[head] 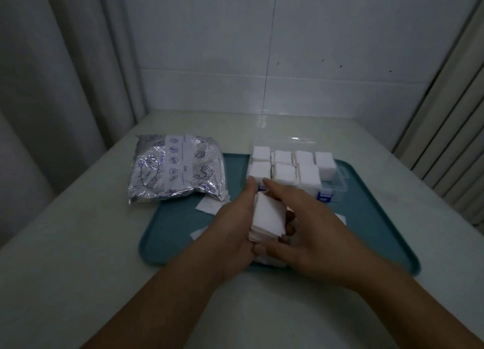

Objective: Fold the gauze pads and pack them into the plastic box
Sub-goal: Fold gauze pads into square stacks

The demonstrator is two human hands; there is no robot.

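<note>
**Gauze stack held over tray**

Silver printed bag (pixel 178 169) lies far left, partly on the teal tray (pixel 178 233). Left hand (pixel 235 223) and right hand (pixel 306 225) clasp a white stack of gauze pads (pixel 267 217) between curled fingers, mid-tray. Far right, clear plastic box (pixel 293 169), compartments packed with white folded squares.

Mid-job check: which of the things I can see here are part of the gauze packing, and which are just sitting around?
Part of the job:
stack of gauze pads, held between left hand and right hand
plastic box, seven compartments showing pads
loose gauze pads on the tray
silver bag, apparently holding more gauze

Just lying about:
teal tray underneath
table
curtain
</note>
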